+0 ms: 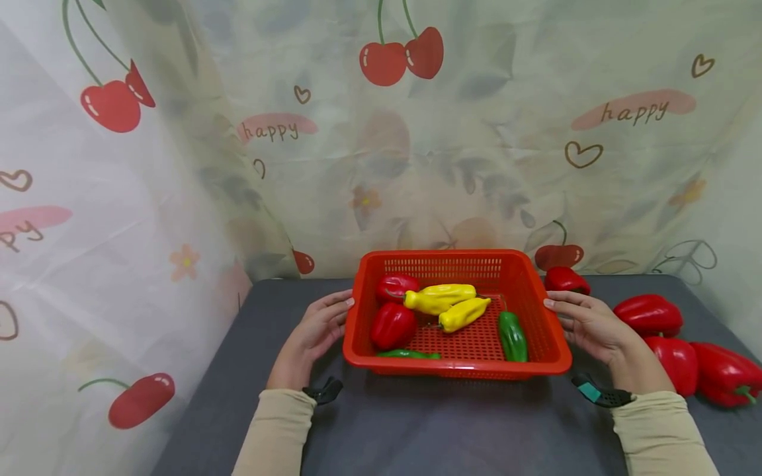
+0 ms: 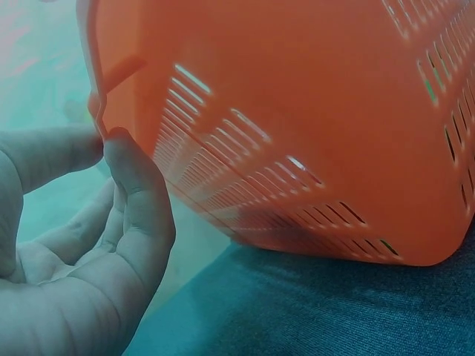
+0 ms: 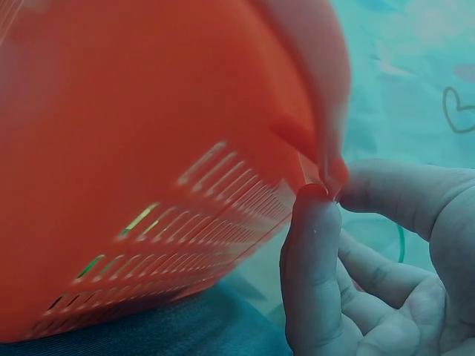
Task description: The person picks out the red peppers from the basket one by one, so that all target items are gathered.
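A red plastic basket [image 1: 458, 368] with slotted walls sits between my two hands. My left hand [image 1: 318, 327] pinches its left rim between thumb and finger, plainly seen in the left wrist view. On the opposite side my right hand [image 1: 595, 327] pinches the right rim, thumb and fingertip meeting at the edge in the right wrist view. Inside lie red bell peppers [image 1: 394, 325] at the left, yellow peppers [image 1: 440, 299] in the middle, a green pepper [image 1: 512, 336] at the right and another green pepper [image 1: 409, 354] partly hidden by the front wall.
Several red bell peppers [image 1: 647, 314] lie on the dark grey table [image 1: 286, 297] to the right, around and behind my right forearm. One red pepper [image 1: 567, 280] is behind the right hand. A cherry-patterned curtain [image 1: 428, 165] hangs behind the table and along its left.
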Tool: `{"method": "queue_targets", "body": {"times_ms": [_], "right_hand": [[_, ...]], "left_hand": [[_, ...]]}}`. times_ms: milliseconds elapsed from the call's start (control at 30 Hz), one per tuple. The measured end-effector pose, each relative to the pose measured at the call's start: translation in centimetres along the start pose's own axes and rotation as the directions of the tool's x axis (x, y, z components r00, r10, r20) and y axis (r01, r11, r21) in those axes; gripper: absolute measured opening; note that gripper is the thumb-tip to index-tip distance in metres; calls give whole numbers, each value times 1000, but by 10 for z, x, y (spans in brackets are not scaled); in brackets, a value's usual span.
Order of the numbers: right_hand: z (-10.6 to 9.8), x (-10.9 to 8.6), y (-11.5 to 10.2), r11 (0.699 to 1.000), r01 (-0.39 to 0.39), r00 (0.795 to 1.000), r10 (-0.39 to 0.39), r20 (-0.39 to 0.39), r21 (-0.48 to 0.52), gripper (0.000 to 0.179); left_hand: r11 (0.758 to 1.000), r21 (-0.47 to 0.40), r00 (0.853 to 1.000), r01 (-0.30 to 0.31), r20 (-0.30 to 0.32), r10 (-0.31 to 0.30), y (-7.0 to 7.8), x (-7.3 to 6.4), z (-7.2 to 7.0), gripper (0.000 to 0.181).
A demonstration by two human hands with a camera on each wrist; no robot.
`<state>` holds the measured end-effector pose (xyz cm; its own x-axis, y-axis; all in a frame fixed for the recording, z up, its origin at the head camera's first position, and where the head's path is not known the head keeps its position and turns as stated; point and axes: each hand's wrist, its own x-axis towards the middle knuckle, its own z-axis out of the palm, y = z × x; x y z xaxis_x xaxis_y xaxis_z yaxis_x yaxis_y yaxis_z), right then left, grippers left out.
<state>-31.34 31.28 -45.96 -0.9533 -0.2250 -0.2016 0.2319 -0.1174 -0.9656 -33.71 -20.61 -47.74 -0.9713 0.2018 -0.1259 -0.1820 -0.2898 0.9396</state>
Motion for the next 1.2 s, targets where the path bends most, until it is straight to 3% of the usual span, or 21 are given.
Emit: {"method": "queue_targets", "body": {"times_ms": [300,767,933,1200], "right_hand": [[2,1,2,1000,-6,1000,6,7,28,19],[2,-1,4,1000,-5,1000,5,-1,3,16],[1,-1,2,1000,3,1000,-3,-13,-7,14],[1,0,1,1000,1,1000,-1,-5,18,15]], "left_hand": [[1000,1,1000,16,-22,-16,1,-1,0,47],[1000,10,998,18,-66,-18,4,-4,4,35],[1000,15,996,-19,-84,20,9,-6,7,32],[984,150,983,-97,-142,118,28,-17,14,35]]}}
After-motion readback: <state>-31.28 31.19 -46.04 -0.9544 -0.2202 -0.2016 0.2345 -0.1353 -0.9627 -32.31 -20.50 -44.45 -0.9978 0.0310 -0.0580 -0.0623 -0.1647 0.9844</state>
